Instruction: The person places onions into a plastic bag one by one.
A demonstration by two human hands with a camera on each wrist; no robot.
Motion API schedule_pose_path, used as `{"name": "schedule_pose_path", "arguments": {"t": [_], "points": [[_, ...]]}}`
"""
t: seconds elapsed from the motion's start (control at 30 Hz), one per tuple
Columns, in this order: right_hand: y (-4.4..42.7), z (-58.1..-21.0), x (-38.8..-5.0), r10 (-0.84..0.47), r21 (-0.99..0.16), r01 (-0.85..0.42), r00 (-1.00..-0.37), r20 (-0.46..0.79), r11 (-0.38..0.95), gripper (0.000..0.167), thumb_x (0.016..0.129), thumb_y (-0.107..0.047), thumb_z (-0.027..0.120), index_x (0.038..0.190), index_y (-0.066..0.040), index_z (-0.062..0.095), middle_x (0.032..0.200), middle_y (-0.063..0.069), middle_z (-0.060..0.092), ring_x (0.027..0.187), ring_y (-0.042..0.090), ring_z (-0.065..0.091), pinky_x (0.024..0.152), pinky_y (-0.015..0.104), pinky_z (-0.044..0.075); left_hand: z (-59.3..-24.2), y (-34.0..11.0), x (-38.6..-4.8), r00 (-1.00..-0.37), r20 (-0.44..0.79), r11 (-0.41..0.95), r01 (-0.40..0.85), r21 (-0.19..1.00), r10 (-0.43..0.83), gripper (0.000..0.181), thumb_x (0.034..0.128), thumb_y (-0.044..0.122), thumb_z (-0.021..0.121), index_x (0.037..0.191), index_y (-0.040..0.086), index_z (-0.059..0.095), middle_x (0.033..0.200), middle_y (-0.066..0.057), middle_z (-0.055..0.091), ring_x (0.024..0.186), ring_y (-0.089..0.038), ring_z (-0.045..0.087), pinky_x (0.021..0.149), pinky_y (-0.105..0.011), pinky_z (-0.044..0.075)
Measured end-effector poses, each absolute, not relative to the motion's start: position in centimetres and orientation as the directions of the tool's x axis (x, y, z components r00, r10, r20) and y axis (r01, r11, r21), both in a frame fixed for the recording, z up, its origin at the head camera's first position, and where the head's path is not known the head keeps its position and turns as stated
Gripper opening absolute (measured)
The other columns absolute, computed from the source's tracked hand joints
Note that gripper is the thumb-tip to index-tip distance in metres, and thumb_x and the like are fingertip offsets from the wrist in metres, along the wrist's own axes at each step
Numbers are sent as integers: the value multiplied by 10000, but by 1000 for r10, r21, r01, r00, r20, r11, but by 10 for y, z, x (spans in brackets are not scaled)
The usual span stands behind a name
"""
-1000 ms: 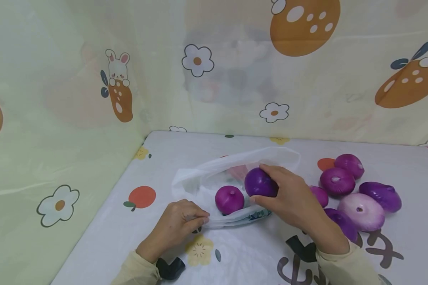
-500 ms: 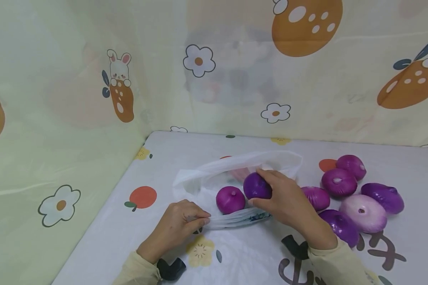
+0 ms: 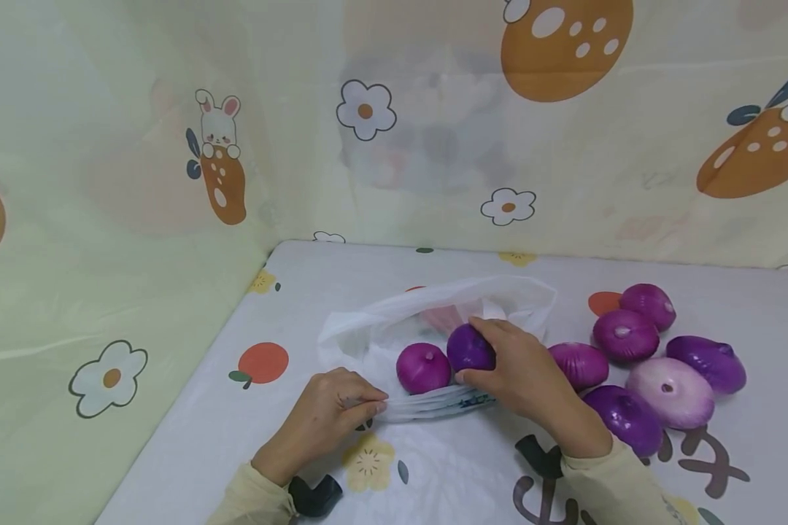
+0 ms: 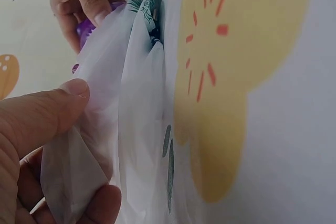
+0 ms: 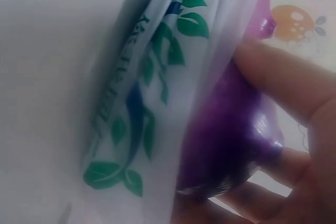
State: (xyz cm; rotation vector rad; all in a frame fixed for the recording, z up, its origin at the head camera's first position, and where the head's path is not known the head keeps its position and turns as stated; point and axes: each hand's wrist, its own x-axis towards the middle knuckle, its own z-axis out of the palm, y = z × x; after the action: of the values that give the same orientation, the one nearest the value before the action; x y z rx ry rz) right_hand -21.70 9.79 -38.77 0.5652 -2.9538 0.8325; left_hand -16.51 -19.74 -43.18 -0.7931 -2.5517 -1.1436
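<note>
A white plastic bag (image 3: 361, 343) lies on the table with its mouth spread; green leaf print shows on its near side in the right wrist view. My left hand (image 3: 325, 412) pinches the bag's near left edge between thumb and fingers, and the thin film (image 4: 79, 177) passes through its grip. Inside the opening sits a magenta onion (image 3: 423, 368). Just right of it, my right hand (image 3: 525, 368) grips a dark purple onion (image 3: 469, 348) within the bag's mouth. In the right wrist view that purple onion (image 5: 226, 129) is partly covered by the bag film.
To the right, several onions lie in a group, among them a pale one (image 3: 671, 392), a glossy purple one (image 3: 624, 419) and a magenta one (image 3: 624, 335). A patterned cloth covers the table (image 3: 190, 452). Printed curtains (image 3: 427, 146) rise behind and at the left.
My right hand has lowered the purple onion deeper into the bag, moving slightly left and toward me. The left hand keeps its pinch on the bag edge.
</note>
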Motion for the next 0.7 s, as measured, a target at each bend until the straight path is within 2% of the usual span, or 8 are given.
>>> {"name": "schedule_pose_path", "arguments": {"t": [0.7], "points": [[92, -401, -219, -338, -448, -338, -938, 84, 827, 807, 842, -317, 874, 1506, -19, 526, 1480, 225, 572, 1309, 435, 576, 1037, 629, 491, -432, -198, -165, -820, 425, 548, 572, 610, 383, 97, 873, 95, 834, 952, 149, 846, 866, 65, 791, 846, -50, 661, 696, -212, 536]]}}
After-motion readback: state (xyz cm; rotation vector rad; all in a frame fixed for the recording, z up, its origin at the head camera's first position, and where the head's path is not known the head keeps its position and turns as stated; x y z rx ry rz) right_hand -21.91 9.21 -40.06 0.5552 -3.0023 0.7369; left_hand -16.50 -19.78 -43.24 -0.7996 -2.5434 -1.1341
